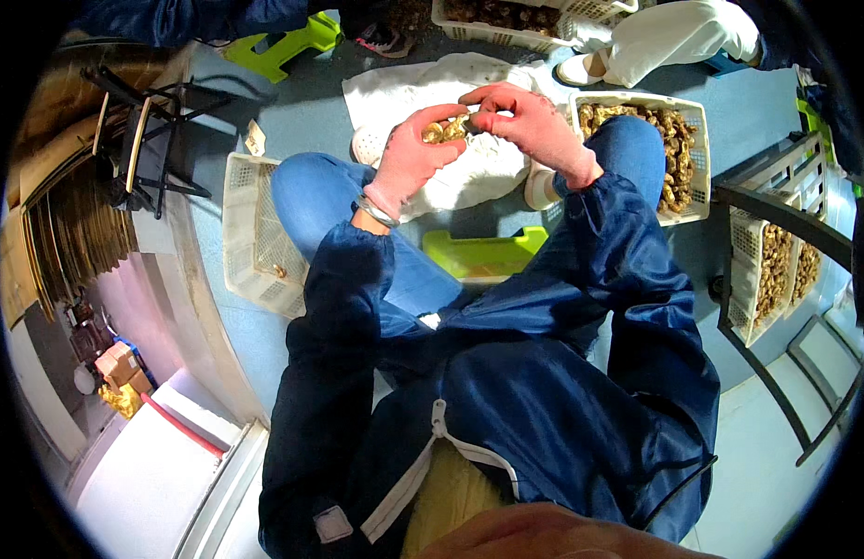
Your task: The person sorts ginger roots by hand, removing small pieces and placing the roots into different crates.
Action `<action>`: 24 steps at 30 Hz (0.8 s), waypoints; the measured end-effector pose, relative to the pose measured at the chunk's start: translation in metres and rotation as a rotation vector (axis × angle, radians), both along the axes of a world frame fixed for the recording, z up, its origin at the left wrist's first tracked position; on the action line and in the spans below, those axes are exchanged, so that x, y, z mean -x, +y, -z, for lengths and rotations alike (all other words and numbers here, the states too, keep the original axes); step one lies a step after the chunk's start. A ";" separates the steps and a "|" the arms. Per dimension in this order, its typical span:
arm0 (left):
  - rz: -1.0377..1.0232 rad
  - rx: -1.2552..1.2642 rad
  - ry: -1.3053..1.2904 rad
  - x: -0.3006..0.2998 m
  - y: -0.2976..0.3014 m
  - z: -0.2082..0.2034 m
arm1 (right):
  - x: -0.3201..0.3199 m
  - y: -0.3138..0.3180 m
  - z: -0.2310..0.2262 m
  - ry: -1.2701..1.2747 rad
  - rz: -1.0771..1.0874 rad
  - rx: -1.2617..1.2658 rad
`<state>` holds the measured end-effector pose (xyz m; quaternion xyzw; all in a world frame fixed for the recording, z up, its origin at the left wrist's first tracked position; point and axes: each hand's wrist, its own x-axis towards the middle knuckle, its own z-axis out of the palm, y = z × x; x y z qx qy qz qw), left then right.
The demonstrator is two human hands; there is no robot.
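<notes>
Both my hands wear pink gloves and meet over a white cloth point(451, 182) spread on the floor. My left hand point(406, 160) is closed around shiny gold-brown lumpy pieces point(445, 129), whose kind I cannot make out. From the right, my right hand point(536, 132) pinches at the edge of the same pieces with thumb and fingers. By my right knee stands a white plastic basket point(590, 97) full of similar gold-brown pieces point(676, 158). Another white basket point(250, 252), by my left knee, has a small piece at its bottom.
A green plastic stool point(483, 253) is between my legs; another green stool point(288, 47) stands far left. Black metal frames point(152, 140) rise at the left, with stacked cardboard point(68, 224) beside them. More filled baskets point(749, 270) stand at right. Another person's white-trousered leg point(679, 42) reaches in.
</notes>
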<state>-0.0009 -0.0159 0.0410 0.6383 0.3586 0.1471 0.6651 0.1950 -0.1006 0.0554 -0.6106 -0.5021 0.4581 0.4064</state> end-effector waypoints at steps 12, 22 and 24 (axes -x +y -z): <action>-0.016 0.004 -0.031 0.001 0.001 0.006 | 0.002 -0.001 0.003 -0.060 0.082 -0.086; 0.000 -0.069 0.032 -0.002 0.000 0.008 | 0.001 -0.001 0.006 -0.234 0.115 -0.115; -0.006 0.013 -0.002 -0.005 -0.002 0.002 | -0.011 0.001 0.011 -0.312 0.162 -0.150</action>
